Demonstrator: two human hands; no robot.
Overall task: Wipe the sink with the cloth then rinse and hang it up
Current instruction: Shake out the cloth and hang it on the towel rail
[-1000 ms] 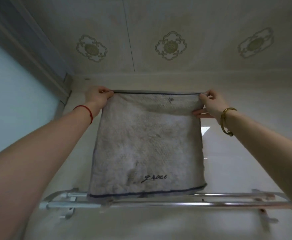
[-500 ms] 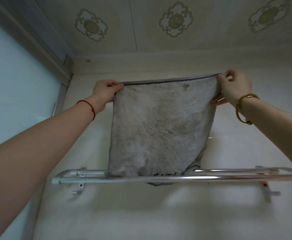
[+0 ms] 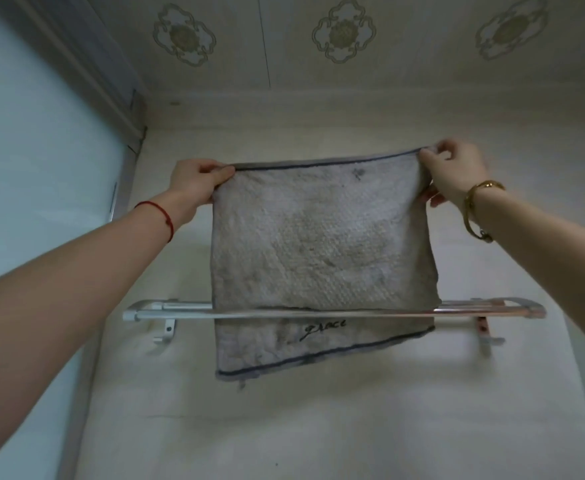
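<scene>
**Cloth Part-Fed Behind Front Rail; Hanging Step In Progress**

The cloth [image 3: 322, 237] was held stretched flat by its top corners, above the wall-mounted towel rack [image 3: 166, 311]. The left hand [image 3: 197, 183] pinched the corner at 9 o'clock of the cloth between thumb and curled fingers. The right hand [image 3: 455, 173] pinched the corner at 2 o'clock likewise, its remaining fingers tucked behind the fabric. The lower band, bearing dark stitched lettering, hung below and behind the front rail [image 3: 492, 311], between the rack's bars. The bottom hem slanted, lower at 7 o'clock than at 4 o'clock.

Assessment: wiping and rinsing could not be verified from this view; hanging appeared roughly half done. To finish well, the top edge should be levelled, since the right corner sat higher, then lowered forward over the front rail until both halves hang about equally. Both pinches should release together. Uneven lengths would risk the damp cloth sliding off; its weight would likely pull toward the longer side.
</scene>
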